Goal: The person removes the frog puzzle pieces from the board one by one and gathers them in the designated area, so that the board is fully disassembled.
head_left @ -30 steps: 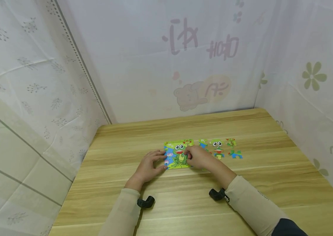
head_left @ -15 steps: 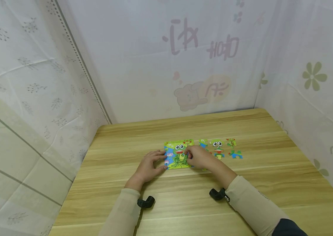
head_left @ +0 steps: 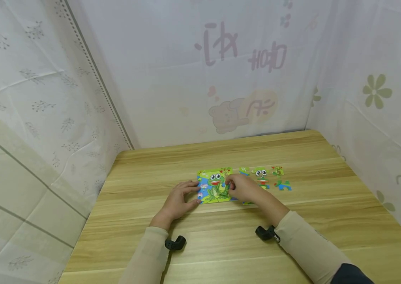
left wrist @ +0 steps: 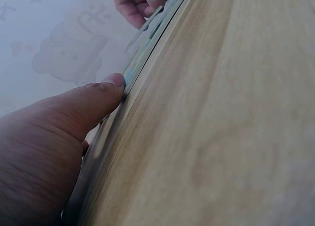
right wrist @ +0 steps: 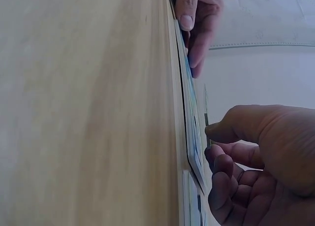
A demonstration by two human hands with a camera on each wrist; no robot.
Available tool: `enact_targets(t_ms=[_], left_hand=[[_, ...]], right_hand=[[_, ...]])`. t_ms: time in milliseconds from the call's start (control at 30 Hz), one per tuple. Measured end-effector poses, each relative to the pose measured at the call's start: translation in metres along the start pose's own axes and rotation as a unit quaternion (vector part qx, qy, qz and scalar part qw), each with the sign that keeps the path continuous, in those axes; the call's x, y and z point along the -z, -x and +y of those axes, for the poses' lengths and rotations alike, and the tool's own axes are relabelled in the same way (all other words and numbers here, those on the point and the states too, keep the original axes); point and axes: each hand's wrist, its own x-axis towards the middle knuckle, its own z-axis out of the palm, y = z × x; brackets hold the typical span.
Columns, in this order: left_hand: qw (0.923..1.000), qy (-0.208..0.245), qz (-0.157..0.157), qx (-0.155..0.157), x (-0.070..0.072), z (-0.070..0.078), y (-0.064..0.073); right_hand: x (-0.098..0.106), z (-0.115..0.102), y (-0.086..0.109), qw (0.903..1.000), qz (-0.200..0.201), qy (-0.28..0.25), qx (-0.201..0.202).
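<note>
A frog picture puzzle [head_left: 204, 185] lies flat on the wooden table. My left hand [head_left: 179, 201] rests at its left side with fingers spread, and the thumb [left wrist: 110, 83] touches the puzzle's edge. Over the right part of the puzzle, my right hand [head_left: 242, 187] pinches a thin puzzle piece [right wrist: 206, 120] between thumb and fingers. Seen from the left wrist, this puzzle piece [left wrist: 144, 29] is tilted above the puzzle's surface. My right hand hides part of the puzzle's right side.
Several loose puzzle pieces lie to the right, among them one with frog eyes [head_left: 261, 172], a corner piece [head_left: 278, 171] and a green-blue piece [head_left: 283, 185]. The wooden table [head_left: 200, 248] runs back to a printed curtain [head_left: 172, 79].
My right hand has shifted slightly to the right, and the puzzle piece in its fingers shows more plainly over the puzzle. My left hand has stayed in place.
</note>
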Motion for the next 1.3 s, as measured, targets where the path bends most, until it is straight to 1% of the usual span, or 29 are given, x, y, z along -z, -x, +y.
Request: enact_targets(t_ms=[200,300,400,500,667,867,1067,1300], left_hand=[[1.0000,0.002,-0.001,0.002,0.001,0.001,0.000],[1.0000,0.002,-0.003,0.004,0.001,0.002,0.000],[1.0000,0.002,-0.003,0.003,0.001,0.002,0.000],[1.0000,0.002,-0.002,0.001,0.001,0.001,0.000],[1.0000,0.005,-0.002,0.002,0.000,0.000,0.000],[1.0000,0.003,-0.001,0.002,0.000,-0.002,-0.001],[1.0000,0.004,-0.003,0.006,0.000,-0.001,-0.001],[1.0000,-0.001,-0.003,0.004,0.000,-0.001,-0.001]], right_hand=[[0.007,0.004,0.006,0.9997,0.007,-0.005,-0.021],[0.010,0.009,0.008,0.9996,0.022,-0.005,-0.015],[0.014,0.015,0.011,0.9993,0.036,0.002,0.000],[0.020,0.022,0.015,0.9991,0.043,0.003,0.008],[0.027,0.035,0.021,0.9989,0.046,0.008,0.012],[0.035,0.050,0.030,0.9984,0.052,0.021,0.003],[0.048,0.064,0.043,0.9990,0.041,0.016,-0.007],[0.058,0.080,0.055,0.9984,0.047,0.032,0.000]])
